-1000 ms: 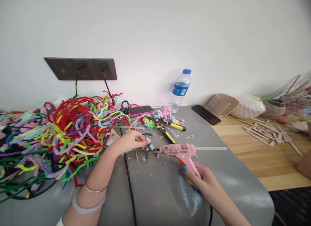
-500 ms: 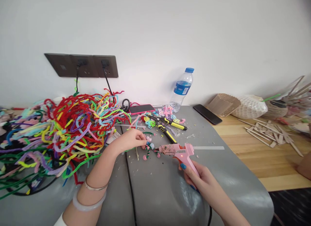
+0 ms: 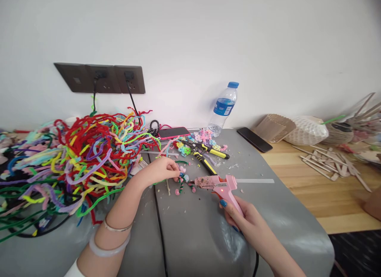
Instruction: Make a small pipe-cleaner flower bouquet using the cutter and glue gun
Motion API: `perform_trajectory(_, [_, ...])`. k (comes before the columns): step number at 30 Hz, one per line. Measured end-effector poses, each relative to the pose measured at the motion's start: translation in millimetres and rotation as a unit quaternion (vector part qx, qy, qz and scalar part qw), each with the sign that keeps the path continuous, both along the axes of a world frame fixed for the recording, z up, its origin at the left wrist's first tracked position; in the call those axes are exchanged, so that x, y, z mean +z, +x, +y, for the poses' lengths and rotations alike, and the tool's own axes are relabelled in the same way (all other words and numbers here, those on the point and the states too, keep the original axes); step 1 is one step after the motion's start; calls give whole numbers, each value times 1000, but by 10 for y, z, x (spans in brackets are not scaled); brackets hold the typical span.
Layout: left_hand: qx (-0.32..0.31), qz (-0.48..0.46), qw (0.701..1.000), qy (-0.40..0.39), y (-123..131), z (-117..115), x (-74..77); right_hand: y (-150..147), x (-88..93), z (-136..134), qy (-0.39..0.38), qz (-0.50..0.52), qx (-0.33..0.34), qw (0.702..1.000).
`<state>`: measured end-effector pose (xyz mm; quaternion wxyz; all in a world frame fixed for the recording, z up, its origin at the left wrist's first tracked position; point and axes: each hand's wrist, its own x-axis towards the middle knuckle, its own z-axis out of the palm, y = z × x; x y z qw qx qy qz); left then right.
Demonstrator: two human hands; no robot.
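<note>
In my right hand (image 3: 239, 215) is a pink hot glue gun (image 3: 222, 186), a clear glue stick (image 3: 256, 181) jutting from its back and a small orange light lit on its side. Its nozzle points left and meets, or nearly meets, a small pipe cleaner piece (image 3: 181, 184) with dark green twisted stems and pink curled ends. My left hand (image 3: 163, 169) pinches the top of that piece between thumb and fingertips. Pliers with yellow and black handles (image 3: 205, 162) lie just behind the glue gun. Beside them rests a cluster of small pastel pipe cleaner curls (image 3: 205, 137).
A big tangle of coloured pipe cleaners (image 3: 98, 150) covers the left side. A water bottle (image 3: 223, 109) leans at the wall near a pink-edged phone (image 3: 173, 133). A black phone (image 3: 254, 139) and wooden sticks (image 3: 330, 162) lie right. A black cable (image 3: 160, 229) crosses the grey mat (image 3: 193, 245).
Almost nothing differs. Both hands, the glue gun and the pipe cleaner piece hold their places, with only a very slight shift of the view.
</note>
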<state>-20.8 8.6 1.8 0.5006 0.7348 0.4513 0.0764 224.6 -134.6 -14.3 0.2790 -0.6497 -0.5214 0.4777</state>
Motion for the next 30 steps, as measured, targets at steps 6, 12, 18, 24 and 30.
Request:
perform_trajectory(6, [0,-8,1000,-5,-11,8,-36,-11,-1,-1,-3,-10,-4,1000])
perform_trajectory(12, [-2,-10,1000,-9,-11,18,-39,-29,15,0,-1,-15,-10,1000])
perform_trajectory(18, [-5,-5,1000,-3,-9,10,-28,-34,19,0,2,-10,-11,1000])
perform_trajectory(24, [-7,-8,1000,-5,-11,11,-34,-30,-31,-36,15,-12,-20,1000])
perform_trajectory(30, [-10,-7,1000,-2,-21,7,-44,-14,-160,-105,57,-40,-31,997])
